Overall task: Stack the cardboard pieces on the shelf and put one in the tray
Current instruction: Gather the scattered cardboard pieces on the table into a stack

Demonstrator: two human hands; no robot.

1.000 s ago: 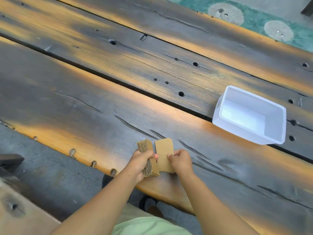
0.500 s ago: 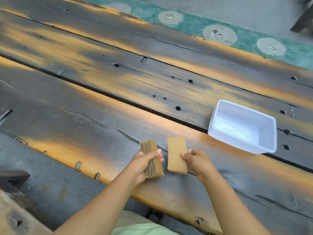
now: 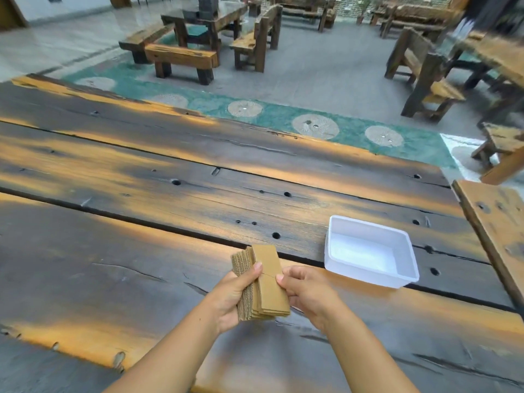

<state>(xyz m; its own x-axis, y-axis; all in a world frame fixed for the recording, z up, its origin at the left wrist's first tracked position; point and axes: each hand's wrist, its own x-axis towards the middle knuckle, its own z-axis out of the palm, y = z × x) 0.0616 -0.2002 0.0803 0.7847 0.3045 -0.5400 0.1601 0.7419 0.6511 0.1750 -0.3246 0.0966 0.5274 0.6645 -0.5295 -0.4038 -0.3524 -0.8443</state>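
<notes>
Left hand [image 3: 235,293] clamps corrugated cardboard stack [image 3: 249,285], just left of white plastic tray [image 3: 408,256]. Right hand [image 3: 304,292] pinches top cardboard piece [image 3: 269,279] at right edge. Tray holds nothing. Judgement: early stage; tray piece not yet delivered, stacking remains, no shelf identifiable.

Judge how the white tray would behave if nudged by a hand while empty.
The white tray looks thin-walled and empty, so it is probably light and would slide on the wooden table. Its low, wide shape makes tipping unlikely.
</notes>
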